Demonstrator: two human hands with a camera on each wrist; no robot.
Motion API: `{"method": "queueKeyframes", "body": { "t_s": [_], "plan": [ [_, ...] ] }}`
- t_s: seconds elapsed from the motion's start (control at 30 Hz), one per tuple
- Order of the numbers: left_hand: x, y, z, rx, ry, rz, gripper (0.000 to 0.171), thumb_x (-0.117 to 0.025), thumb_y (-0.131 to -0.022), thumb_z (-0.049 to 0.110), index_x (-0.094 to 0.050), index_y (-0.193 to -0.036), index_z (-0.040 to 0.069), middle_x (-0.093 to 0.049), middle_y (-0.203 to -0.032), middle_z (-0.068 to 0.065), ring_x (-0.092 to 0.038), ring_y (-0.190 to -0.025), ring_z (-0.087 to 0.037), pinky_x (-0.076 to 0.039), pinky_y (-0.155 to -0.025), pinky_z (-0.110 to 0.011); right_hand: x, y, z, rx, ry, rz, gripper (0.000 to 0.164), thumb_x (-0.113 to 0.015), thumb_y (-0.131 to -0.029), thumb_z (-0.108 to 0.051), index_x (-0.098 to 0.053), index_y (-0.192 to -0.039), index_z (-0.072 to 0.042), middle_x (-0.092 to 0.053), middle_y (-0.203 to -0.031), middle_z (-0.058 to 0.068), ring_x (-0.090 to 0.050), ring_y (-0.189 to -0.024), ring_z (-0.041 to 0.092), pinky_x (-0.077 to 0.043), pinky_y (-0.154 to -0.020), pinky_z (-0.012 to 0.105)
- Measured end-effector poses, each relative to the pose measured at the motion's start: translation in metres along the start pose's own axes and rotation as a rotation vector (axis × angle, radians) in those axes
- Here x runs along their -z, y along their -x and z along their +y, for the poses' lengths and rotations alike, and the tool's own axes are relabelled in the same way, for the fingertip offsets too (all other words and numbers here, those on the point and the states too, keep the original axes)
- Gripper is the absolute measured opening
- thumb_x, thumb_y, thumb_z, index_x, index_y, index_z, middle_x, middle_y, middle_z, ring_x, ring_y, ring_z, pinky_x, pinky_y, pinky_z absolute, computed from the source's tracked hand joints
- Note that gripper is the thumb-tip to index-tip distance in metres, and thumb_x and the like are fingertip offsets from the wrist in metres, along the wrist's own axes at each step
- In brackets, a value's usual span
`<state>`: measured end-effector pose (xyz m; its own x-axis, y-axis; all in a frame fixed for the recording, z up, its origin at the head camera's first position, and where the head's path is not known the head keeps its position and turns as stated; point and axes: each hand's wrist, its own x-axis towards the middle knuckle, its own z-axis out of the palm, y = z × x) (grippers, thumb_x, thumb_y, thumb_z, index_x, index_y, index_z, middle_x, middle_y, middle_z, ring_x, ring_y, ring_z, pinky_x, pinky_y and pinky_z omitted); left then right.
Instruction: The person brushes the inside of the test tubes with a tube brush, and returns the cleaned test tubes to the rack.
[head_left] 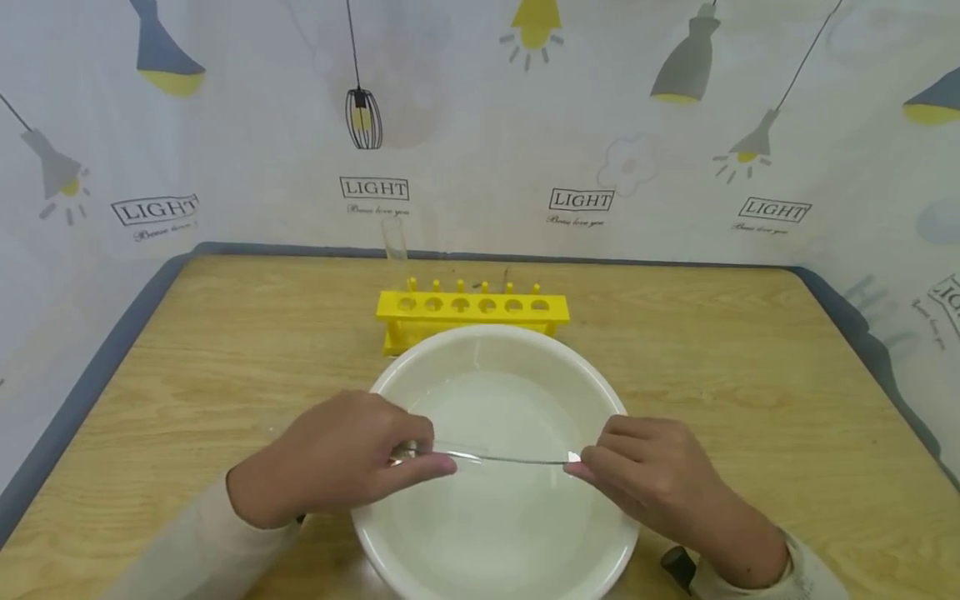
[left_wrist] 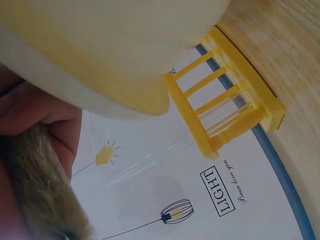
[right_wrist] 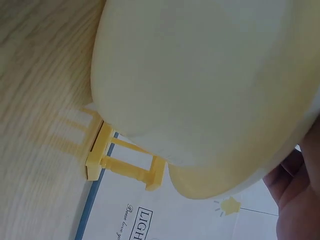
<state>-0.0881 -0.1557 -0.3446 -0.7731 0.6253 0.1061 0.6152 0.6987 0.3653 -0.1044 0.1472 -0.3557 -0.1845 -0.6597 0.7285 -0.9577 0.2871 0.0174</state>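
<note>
A white basin (head_left: 495,533) stands before me, with what looks like clear water in it. Over it my left hand (head_left: 337,454) grips a clear glass test tube (head_left: 467,455) lying roughly level. The brown bristles of a test tube brush (left_wrist: 42,185) show at that hand in the left wrist view, seemingly inside the glass. From the tube the brush's thin wire handle runs across to my right hand (head_left: 652,462), which pinches its end between thumb and fingers. The left fingers hide part of the tube.
Behind the basin sits a yellow test tube rack (head_left: 472,307), partly hidden by the rim. Another clear test tube (head_left: 394,250) stands upright at its left end. A dark cylindrical object (head_left: 678,567) is by my right wrist. A patterned curtain (head_left: 480,167) borders the wooden table (head_left: 750,350).
</note>
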Motion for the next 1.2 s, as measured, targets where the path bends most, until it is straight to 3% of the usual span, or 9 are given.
{"method": "queueKeyframes", "body": {
  "t_s": [0.23, 0.4, 0.53, 0.63, 1.0, 1.07, 1.2],
  "plan": [
    [-0.001, -0.001, 0.005, -0.023, -0.081, 0.075, 0.035, -0.047, -0.084, 0.062, -0.050, -0.064, 0.034, -0.038, -0.053, 0.023, -0.032, -0.045, 0.005, -0.027, -0.042, -0.015, -0.002, 0.001, -0.001, -0.028, -0.013, -0.033, 0.035, -0.053, -0.093, -0.026, -0.051, -0.061, -0.014, -0.043, -0.055, -0.010, -0.034, -0.052, -0.001, -0.025, -0.050, 0.004],
    [-0.005, -0.002, 0.004, -0.116, -0.175, 0.236, 0.033, -0.054, -0.081, 0.061, -0.056, -0.068, 0.031, -0.045, -0.057, 0.021, -0.030, -0.045, 0.007, -0.024, -0.042, -0.012, -0.006, 0.009, 0.000, -0.098, -0.037, -0.083, 0.033, -0.054, -0.093, -0.028, -0.051, -0.062, -0.017, -0.041, -0.055, -0.011, -0.032, -0.052, -0.003, -0.024, -0.049, 0.005],
    [-0.007, -0.004, 0.003, -0.187, -0.221, 0.364, 0.032, -0.061, -0.077, 0.059, -0.060, -0.070, 0.028, -0.046, -0.056, 0.019, -0.028, -0.044, 0.007, -0.020, -0.041, -0.012, -0.007, 0.016, -0.001, -0.209, -0.126, -0.175, 0.027, -0.058, -0.091, -0.027, -0.055, -0.065, -0.020, -0.041, -0.055, -0.013, -0.032, -0.053, -0.005, -0.024, -0.050, 0.003],
    [-0.009, -0.005, 0.002, -0.211, -0.237, 0.422, 0.032, -0.063, -0.075, 0.059, -0.061, -0.070, 0.028, -0.045, -0.055, 0.018, -0.028, -0.043, 0.006, -0.018, -0.040, -0.012, -0.007, 0.019, -0.001, -0.255, -0.223, -0.192, 0.023, -0.061, -0.089, -0.021, -0.057, -0.066, -0.020, -0.040, -0.054, -0.012, -0.031, -0.054, -0.006, -0.026, -0.051, 0.002],
    [-0.010, -0.008, 0.006, -0.205, -0.263, 0.452, 0.033, -0.065, -0.074, 0.059, -0.063, -0.070, 0.026, -0.045, -0.053, 0.015, -0.032, -0.041, 0.002, -0.017, -0.040, -0.013, -0.004, 0.020, -0.001, -0.326, -0.456, -0.093, 0.030, -0.065, -0.083, -0.003, -0.050, -0.062, -0.018, -0.034, -0.050, -0.010, -0.028, -0.052, -0.008, -0.026, -0.048, 0.002],
    [-0.009, -0.008, 0.006, -0.220, -0.265, 0.471, 0.033, -0.065, -0.073, 0.059, -0.063, -0.069, 0.026, -0.044, -0.053, 0.015, -0.031, -0.040, 0.002, -0.016, -0.040, -0.013, -0.002, 0.020, -0.002, -0.348, -0.488, -0.093, 0.033, -0.064, -0.081, 0.001, -0.048, -0.060, -0.018, -0.035, -0.049, -0.009, -0.028, -0.051, -0.008, -0.025, -0.046, 0.002],
    [-0.009, -0.010, 0.005, -0.249, -0.275, 0.514, 0.034, -0.066, -0.072, 0.059, -0.063, -0.069, 0.026, -0.043, -0.053, 0.014, -0.030, -0.040, 0.001, -0.014, -0.040, -0.013, 0.005, 0.018, -0.003, -0.471, -0.574, -0.189, 0.038, -0.062, -0.081, 0.006, -0.044, -0.058, -0.018, -0.032, -0.047, -0.007, -0.025, -0.050, -0.011, -0.023, -0.041, 0.005]
  ]
}}
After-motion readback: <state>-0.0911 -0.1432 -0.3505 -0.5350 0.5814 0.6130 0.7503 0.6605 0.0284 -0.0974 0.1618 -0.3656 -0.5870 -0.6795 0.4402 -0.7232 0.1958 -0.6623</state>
